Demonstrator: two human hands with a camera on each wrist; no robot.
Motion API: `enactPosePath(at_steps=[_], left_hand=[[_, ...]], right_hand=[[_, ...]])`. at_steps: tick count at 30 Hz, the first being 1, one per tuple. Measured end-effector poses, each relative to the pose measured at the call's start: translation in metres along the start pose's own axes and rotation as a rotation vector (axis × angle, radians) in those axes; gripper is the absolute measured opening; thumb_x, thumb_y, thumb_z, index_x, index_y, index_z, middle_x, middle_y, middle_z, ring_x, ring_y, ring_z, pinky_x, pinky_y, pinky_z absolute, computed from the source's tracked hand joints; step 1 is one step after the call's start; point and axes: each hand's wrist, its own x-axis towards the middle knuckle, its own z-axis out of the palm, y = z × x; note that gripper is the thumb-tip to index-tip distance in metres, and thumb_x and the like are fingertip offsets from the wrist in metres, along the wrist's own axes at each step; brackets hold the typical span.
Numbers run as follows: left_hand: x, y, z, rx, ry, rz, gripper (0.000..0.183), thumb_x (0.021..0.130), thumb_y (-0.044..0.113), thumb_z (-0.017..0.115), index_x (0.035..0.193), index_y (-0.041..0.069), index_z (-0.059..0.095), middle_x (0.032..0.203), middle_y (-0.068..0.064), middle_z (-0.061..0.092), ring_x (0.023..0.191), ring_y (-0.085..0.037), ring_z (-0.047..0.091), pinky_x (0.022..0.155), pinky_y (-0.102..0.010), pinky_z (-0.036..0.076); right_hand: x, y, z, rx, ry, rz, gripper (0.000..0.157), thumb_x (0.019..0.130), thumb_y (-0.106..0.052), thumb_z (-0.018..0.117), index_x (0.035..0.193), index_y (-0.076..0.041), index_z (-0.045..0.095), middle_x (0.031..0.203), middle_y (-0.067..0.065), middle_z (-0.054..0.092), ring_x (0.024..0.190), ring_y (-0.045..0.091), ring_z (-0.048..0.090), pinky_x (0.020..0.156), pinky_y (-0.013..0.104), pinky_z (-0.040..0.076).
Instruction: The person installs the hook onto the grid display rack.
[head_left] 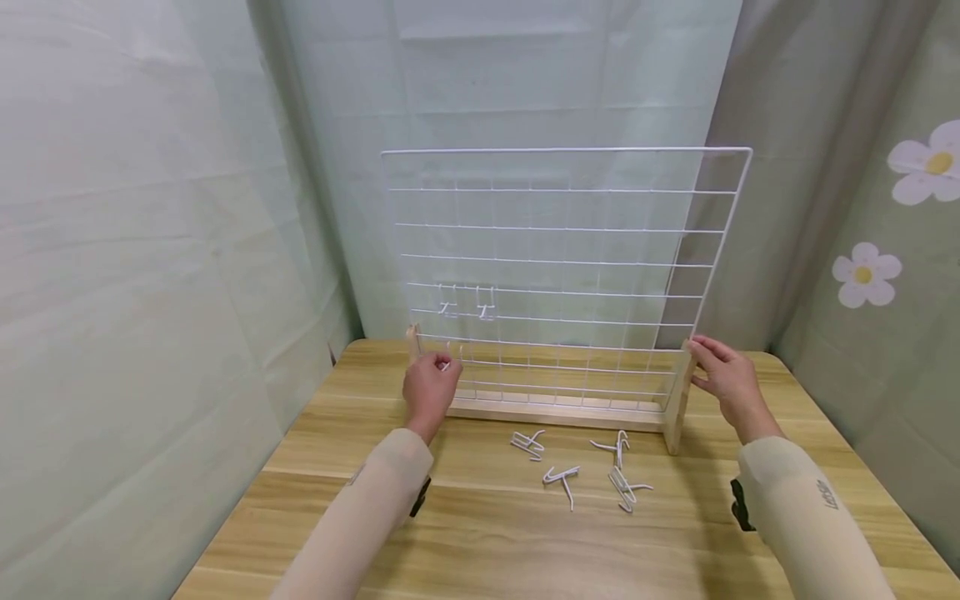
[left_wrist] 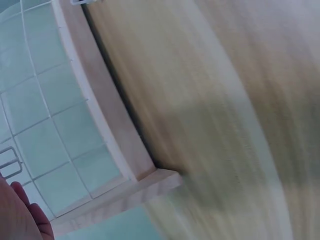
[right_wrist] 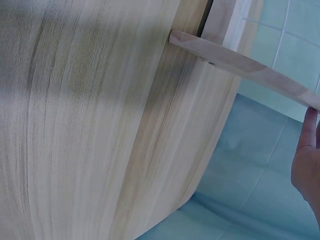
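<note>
A white wire grid panel [head_left: 555,264] stands upright in a wooden base [head_left: 555,410]. At its lower left, my left hand [head_left: 429,390] pinches a white wire hook [left_wrist: 11,163] against the grid, and its fingers partly cover the hook. On the other side, my right hand [head_left: 729,385] grips the upper end of the base's right wooden side piece [head_left: 678,400], with fingertips on its edge [right_wrist: 280,80]. Two white hooks hang side by side higher on the grid, a left one [head_left: 447,307] and a right one [head_left: 485,308].
Several loose white hooks lie on the wood-grain table [head_left: 480,550] in front of the base, among them one at the front [head_left: 562,481] and one by the right [head_left: 624,487]. Pale curtains [head_left: 187,250] surround the table at the back and sides.
</note>
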Motion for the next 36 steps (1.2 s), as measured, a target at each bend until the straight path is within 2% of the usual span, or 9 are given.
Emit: enactPosePath(at_steps=[2, 9, 16, 27, 36], left_hand=[[0.002, 0.003, 0.001, 0.008, 0.018, -0.008, 0.016, 0.085, 0.025, 0.065, 0.083, 0.010, 0.070, 0.079, -0.004, 0.068, 0.074, -0.027, 0.061, 0.066, -0.043, 0.046], [0.006, 0.016, 0.000, 0.008, 0.048, -0.053, 0.016, 0.086, 0.026, 0.065, 0.082, 0.010, 0.068, 0.078, -0.005, 0.067, 0.074, -0.028, 0.061, 0.067, -0.044, 0.046], [0.009, 0.024, -0.001, 0.028, 0.060, -0.076, 0.018, 0.086, 0.026, 0.065, 0.082, 0.009, 0.068, 0.081, -0.007, 0.069, 0.077, -0.029, 0.062, 0.069, -0.045, 0.046], [0.011, 0.025, 0.001, 0.049, 0.063, -0.093, 0.018, 0.086, 0.025, 0.063, 0.081, 0.008, 0.068, 0.079, -0.007, 0.068, 0.076, -0.031, 0.062, 0.068, -0.046, 0.047], [0.007, 0.019, 0.005, 0.068, 0.030, -0.091, 0.018, 0.087, 0.024, 0.066, 0.084, 0.007, 0.070, 0.081, -0.008, 0.070, 0.076, -0.031, 0.064, 0.070, -0.048, 0.047]], right_hand=[[0.000, 0.000, 0.000, -0.006, 0.000, 0.004, 0.061, 0.095, -0.048, 0.060, 0.140, -0.008, 0.051, 0.122, -0.004, 0.052, 0.117, 0.017, 0.048, 0.084, 0.024, 0.051], [-0.001, 0.001, -0.001, 0.032, -0.007, -0.013, 0.056, 0.095, -0.044, 0.062, 0.137, -0.007, 0.054, 0.111, -0.012, 0.053, 0.108, 0.009, 0.050, 0.077, 0.018, 0.053], [0.000, 0.002, -0.001, 0.030, -0.002, -0.015, 0.056, 0.095, -0.044, 0.062, 0.136, -0.007, 0.054, 0.111, -0.012, 0.053, 0.107, 0.009, 0.051, 0.076, 0.018, 0.053], [-0.002, 0.000, -0.001, 0.061, -0.006, -0.011, 0.047, 0.095, -0.041, 0.063, 0.131, -0.012, 0.058, 0.108, -0.015, 0.054, 0.106, 0.008, 0.051, 0.077, 0.019, 0.053], [0.000, 0.003, -0.001, 0.000, 0.002, 0.004, 0.063, 0.095, -0.047, 0.061, 0.142, -0.007, 0.050, 0.120, -0.008, 0.052, 0.116, 0.015, 0.049, 0.083, 0.022, 0.052]])
